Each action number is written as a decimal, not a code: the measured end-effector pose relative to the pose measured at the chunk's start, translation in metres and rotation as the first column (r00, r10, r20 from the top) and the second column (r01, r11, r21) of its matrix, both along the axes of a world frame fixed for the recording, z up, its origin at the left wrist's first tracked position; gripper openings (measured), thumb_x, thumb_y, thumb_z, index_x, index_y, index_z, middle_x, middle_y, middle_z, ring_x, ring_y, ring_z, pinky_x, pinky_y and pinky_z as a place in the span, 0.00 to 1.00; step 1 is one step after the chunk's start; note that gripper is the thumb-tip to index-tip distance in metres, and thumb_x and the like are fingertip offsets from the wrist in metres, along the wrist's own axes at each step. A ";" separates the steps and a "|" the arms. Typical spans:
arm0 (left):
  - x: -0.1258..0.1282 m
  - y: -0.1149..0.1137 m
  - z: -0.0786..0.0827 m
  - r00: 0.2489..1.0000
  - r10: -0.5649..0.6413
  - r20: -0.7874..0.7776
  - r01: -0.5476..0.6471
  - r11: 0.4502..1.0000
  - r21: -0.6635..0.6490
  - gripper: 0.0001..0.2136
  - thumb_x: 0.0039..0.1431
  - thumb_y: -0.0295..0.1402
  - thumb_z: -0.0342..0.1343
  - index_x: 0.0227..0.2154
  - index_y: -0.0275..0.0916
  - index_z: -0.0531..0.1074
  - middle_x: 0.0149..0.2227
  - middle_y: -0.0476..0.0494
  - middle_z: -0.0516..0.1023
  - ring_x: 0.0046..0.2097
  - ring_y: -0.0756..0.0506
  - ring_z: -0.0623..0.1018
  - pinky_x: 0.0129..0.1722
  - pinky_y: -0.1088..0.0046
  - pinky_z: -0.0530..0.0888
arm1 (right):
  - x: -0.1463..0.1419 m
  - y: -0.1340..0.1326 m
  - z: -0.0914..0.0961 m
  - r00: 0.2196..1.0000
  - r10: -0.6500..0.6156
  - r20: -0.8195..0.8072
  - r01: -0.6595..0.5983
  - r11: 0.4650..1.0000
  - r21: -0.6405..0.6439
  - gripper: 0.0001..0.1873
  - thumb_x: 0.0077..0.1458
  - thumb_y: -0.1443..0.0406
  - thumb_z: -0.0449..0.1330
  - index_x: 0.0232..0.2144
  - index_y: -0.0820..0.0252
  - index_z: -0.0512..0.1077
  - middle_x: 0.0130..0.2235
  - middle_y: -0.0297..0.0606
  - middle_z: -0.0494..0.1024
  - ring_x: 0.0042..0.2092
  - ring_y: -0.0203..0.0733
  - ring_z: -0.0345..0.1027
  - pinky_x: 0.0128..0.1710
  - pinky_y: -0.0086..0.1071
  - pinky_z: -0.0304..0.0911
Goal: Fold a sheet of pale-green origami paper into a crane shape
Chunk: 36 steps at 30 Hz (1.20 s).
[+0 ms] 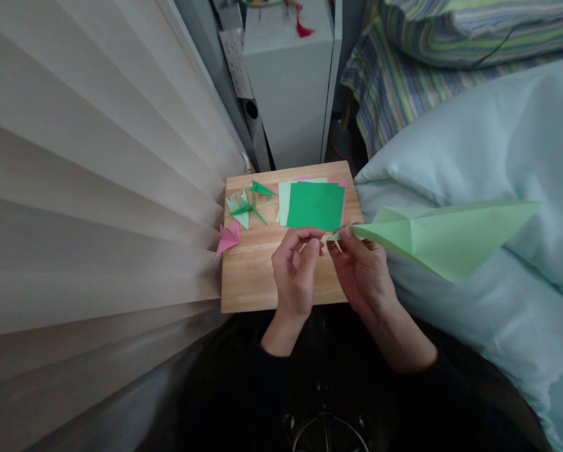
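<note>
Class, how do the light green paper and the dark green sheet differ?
The light green paper is paler; the dark green sheet is deeper green. The paper is folded; the sheet lies flat. The paper is held in the right hand; the sheet rests on other sheets. Both are green.

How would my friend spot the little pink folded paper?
Find the wooden tabletop beside the pale curtain. Look along the tabletop's curtain-side edge, just below the green folded papers in the picture. The pink folded paper is there, the only pink one among those folded shapes.
</note>
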<state>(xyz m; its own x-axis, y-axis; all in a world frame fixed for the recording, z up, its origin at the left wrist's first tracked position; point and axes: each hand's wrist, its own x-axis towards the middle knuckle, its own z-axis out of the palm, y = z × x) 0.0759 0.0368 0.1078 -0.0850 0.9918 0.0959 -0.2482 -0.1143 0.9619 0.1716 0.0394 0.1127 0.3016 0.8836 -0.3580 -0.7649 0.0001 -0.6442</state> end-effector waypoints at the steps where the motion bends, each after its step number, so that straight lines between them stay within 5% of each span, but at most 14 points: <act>1: 0.001 0.000 0.001 1.000 -0.010 -0.029 0.010 1.000 -0.010 0.11 0.63 0.42 0.64 0.39 0.40 0.80 0.37 0.43 0.80 0.37 0.48 0.77 0.39 0.71 0.76 | 0.000 0.000 0.000 1.000 0.007 0.013 -0.006 1.000 -0.004 0.16 0.38 0.63 0.80 0.24 0.54 0.76 0.31 0.28 0.78 0.35 0.36 0.71 0.45 0.36 0.72; 7: 0.003 0.003 0.006 0.989 0.024 -0.148 -0.021 1.000 0.020 0.08 0.62 0.39 0.66 0.33 0.40 0.78 0.36 0.45 0.79 0.37 0.48 0.79 0.38 0.72 0.78 | -0.004 -0.002 -0.006 0.996 0.049 0.077 -0.049 0.999 -0.001 0.16 0.38 0.59 0.80 0.25 0.52 0.77 0.30 0.28 0.80 0.36 0.38 0.74 0.45 0.37 0.72; 11: -0.014 0.015 0.005 0.954 0.204 -0.219 -0.165 0.969 0.185 0.07 0.62 0.38 0.65 0.33 0.41 0.77 0.41 0.43 0.80 0.44 0.45 0.81 0.43 0.69 0.79 | -0.010 -0.012 -0.012 0.907 0.289 0.307 -0.276 0.957 -0.085 0.18 0.47 0.50 0.75 0.30 0.55 0.79 0.32 0.35 0.83 0.35 0.42 0.76 0.37 0.36 0.69; 13: -0.029 0.024 0.001 0.922 0.291 -0.257 -0.230 0.943 0.241 0.06 0.64 0.37 0.63 0.35 0.40 0.75 0.41 0.42 0.82 0.46 0.45 0.82 0.48 0.66 0.80 | -0.013 -0.020 -0.012 0.716 0.432 0.548 -0.423 0.893 -0.151 0.18 0.50 0.50 0.74 0.26 0.57 0.78 0.26 0.35 0.80 0.29 0.40 0.72 0.31 0.34 0.64; 15: -0.044 0.031 -0.005 0.893 0.314 -0.323 -0.235 0.936 0.261 0.05 0.65 0.35 0.61 0.35 0.40 0.74 0.39 0.44 0.83 0.45 0.45 0.83 0.48 0.66 0.79 | -0.013 -0.027 -0.009 0.493 0.443 0.749 -0.515 0.842 -0.160 0.20 0.57 0.52 0.70 0.21 0.56 0.75 0.20 0.33 0.75 0.23 0.37 0.64 0.26 0.34 0.56; 19: -0.061 0.030 -0.014 0.834 0.219 -0.506 -0.088 0.959 0.270 0.02 0.63 0.32 0.61 0.37 0.40 0.76 0.35 0.48 0.81 0.38 0.48 0.82 0.43 0.72 0.79 | 0.004 -0.024 0.001 0.211 -0.064 0.975 -0.386 0.911 0.143 0.09 0.59 0.59 0.69 0.28 0.52 0.77 0.29 0.36 0.79 0.35 0.45 0.70 0.39 0.40 0.61; 20: -0.062 0.028 -0.015 0.831 0.181 -0.525 -0.052 0.966 0.252 0.02 0.62 0.31 0.62 0.37 0.40 0.76 0.35 0.48 0.82 0.37 0.49 0.83 0.42 0.73 0.79 | 0.010 -0.020 0.003 0.130 -0.132 0.983 -0.373 0.912 0.171 0.05 0.58 0.60 0.70 0.33 0.51 0.78 0.36 0.39 0.83 0.42 0.50 0.72 0.45 0.43 0.62; 22: -0.062 0.023 -0.013 0.846 0.088 -0.526 0.019 0.981 0.194 0.03 0.62 0.32 0.63 0.37 0.40 0.77 0.34 0.47 0.82 0.36 0.48 0.83 0.40 0.73 0.80 | 0.022 -0.011 0.004 0.040 -0.142 0.989 -0.396 0.906 0.146 0.11 0.56 0.60 0.71 0.42 0.50 0.78 0.49 0.42 0.83 0.53 0.56 0.72 0.54 0.49 0.59; 24: -0.061 0.020 -0.008 0.871 0.015 -0.491 0.051 0.991 0.120 0.04 0.61 0.34 0.64 0.36 0.40 0.77 0.33 0.47 0.83 0.35 0.48 0.83 0.39 0.74 0.80 | 0.030 -0.004 0.003 0.052 -0.072 0.996 -0.442 0.893 0.088 0.08 0.56 0.61 0.71 0.38 0.51 0.78 0.49 0.41 0.83 0.54 0.56 0.72 0.56 0.50 0.59; 30: -0.063 0.020 -0.004 0.945 0.026 -0.326 -0.021 1.000 0.019 0.12 0.54 0.40 0.70 0.33 0.38 0.77 0.28 0.48 0.81 0.29 0.50 0.81 0.30 0.78 0.76 | 0.032 -0.003 0.007 0.289 0.271 0.918 -0.560 0.826 -0.067 0.08 0.59 0.61 0.68 0.28 0.54 0.80 0.30 0.33 0.83 0.33 0.43 0.71 0.38 0.36 0.61; 36: -0.056 0.015 -0.006 0.987 -0.039 -0.158 0.023 0.994 -0.103 0.14 0.51 0.40 0.73 0.34 0.39 0.77 0.29 0.49 0.82 0.30 0.51 0.80 0.31 0.78 0.76 | 0.030 -0.003 0.011 0.368 0.356 0.859 -0.528 0.840 -0.122 0.10 0.56 0.61 0.69 0.24 0.56 0.81 0.28 0.32 0.83 0.32 0.41 0.71 0.37 0.36 0.60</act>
<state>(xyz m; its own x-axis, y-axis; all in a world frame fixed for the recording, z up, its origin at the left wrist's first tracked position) 0.0196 0.0518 0.1013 -0.0454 0.9990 0.0054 -0.0926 -0.0096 0.9957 0.2017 0.0360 0.1235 -0.0818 0.9963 -0.0270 0.2117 -0.0091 -0.9773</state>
